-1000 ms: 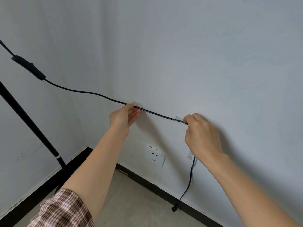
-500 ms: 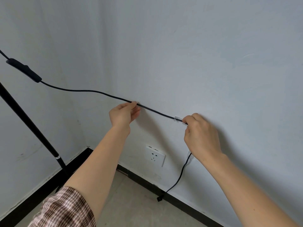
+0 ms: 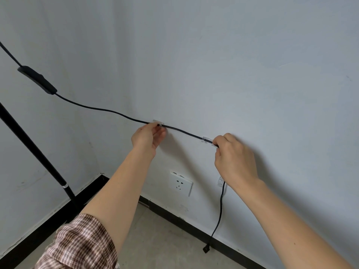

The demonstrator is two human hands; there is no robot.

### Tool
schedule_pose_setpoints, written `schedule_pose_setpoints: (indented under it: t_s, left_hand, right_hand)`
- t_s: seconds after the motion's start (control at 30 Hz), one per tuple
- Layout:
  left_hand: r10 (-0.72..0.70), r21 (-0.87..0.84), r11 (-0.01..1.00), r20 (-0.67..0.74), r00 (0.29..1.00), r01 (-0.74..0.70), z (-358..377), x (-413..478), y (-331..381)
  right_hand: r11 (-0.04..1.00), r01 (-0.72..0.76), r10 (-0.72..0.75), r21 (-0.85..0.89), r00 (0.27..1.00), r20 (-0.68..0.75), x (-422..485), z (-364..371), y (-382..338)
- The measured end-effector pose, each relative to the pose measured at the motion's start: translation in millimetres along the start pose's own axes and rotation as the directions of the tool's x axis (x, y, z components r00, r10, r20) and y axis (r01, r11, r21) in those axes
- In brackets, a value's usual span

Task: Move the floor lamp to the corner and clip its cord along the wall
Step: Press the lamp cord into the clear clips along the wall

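The floor lamp's black pole (image 3: 33, 148) leans through the left of the view, down toward the corner. Its black cord (image 3: 101, 109) runs from an inline switch (image 3: 37, 79) across the wall. My left hand (image 3: 148, 138) pinches the cord at a clear clip (image 3: 158, 122) stuck on the wall. My right hand (image 3: 233, 162) grips the cord just right of a second clear clip (image 3: 206, 139). Between the two hands the cord is taut. Below my right hand the cord passes a third clip (image 3: 220, 181) and hangs down, its plug (image 3: 206, 249) dangling at the baseboard.
A white wall socket (image 3: 180, 185) sits low on the wall between my arms. Black baseboard (image 3: 174, 212) lines both walls above a beige floor (image 3: 165, 245). The two walls meet in the corner at the left, behind the lamp pole.
My left hand has brought the cord back up against the left clip after it sagged off it. The dangling plug swung left, then back right. The right hand stayed put.
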State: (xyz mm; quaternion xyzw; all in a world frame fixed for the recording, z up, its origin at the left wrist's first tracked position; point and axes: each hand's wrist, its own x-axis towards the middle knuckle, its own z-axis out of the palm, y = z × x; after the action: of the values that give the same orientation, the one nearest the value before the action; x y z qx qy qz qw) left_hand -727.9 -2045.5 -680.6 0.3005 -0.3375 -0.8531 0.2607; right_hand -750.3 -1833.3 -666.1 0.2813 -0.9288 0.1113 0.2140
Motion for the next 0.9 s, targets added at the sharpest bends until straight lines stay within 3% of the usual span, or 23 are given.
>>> schedule_pose_setpoints:
  t_s: [0.5,0.73,0.9]
  left_hand:
    - [0.099,0.034,0.995,-0.099,0.990,-0.096,-5,9,8]
    - [0.169,0.173,0.973,-0.074,0.983,-0.154,-4,7,11]
    - [0.141,0.176,0.976,-0.072,0.987,-0.127,-6,9,12]
  right_hand:
    - [0.998,0.015,-0.012,-0.063,0.999,0.045,-3,3,6]
    - [0.997,-0.008,0.011,-0.079,0.999,0.039,-6,8,14]
    - [0.994,-0.072,0.077,-0.080,0.995,0.062,-12,13,23]
